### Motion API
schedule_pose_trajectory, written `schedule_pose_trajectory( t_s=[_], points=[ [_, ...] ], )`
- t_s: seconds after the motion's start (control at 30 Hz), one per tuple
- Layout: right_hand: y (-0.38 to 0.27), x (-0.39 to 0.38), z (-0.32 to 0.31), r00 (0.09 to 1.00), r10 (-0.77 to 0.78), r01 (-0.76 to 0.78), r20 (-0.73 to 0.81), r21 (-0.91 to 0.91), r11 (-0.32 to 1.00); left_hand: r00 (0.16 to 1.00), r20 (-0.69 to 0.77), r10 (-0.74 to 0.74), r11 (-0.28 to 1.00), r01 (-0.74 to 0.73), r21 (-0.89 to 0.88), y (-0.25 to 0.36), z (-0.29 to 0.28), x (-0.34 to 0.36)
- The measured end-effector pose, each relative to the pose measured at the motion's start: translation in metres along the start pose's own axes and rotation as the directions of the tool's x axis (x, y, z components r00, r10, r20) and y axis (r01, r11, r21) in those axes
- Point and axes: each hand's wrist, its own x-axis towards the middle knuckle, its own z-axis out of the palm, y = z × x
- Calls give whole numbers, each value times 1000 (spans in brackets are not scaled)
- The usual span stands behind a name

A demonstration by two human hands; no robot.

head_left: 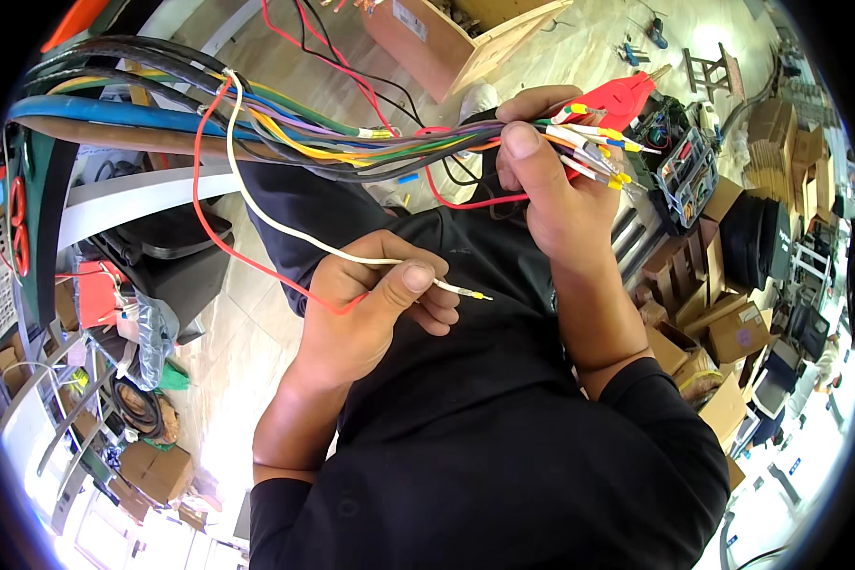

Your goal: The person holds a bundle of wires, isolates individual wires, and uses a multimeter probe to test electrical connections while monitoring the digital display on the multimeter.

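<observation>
My left hand (356,313) pinches a white wire (290,226) between thumb and forefinger. Its tip, with a clear sleeve and yellow ferrule (477,295), sticks out to the right past the thumb. A thin red wire (199,180) loops down to the same hand, its end hidden in the fingers. Higher up, my right hand (565,190) is closed around a bundle of coloured wires (380,160), whose ferruled ends (617,157) fan out beyond the fingers. Just past that hand is a red plastic clip (619,99) with a brass-coloured tip; whether my fingers touch it I cannot tell.
Thick black and blue cables (104,109) run in from the upper left, beside a pale metal frame (152,201). An open wooden crate (427,43) stands beyond. On the right are a tool case (684,176) and cardboard boxes (736,332). Red-handled scissors (19,228) hang far left.
</observation>
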Motion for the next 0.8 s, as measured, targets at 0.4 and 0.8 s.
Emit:
schedule_pose_trajectory(
  t_s=[0.4, 0.8],
  points=[
    [-13, 1, -5, 916, -225, 254, 332, -47, 966, 930, -74, 360, 929, -350, 124, 20, 6, -8],
    [-26, -2, 3, 870, -123, 213, 477, -139, 967, 898, -184, 400, 917, -394, 70, 26, 6, -8]
  ],
)
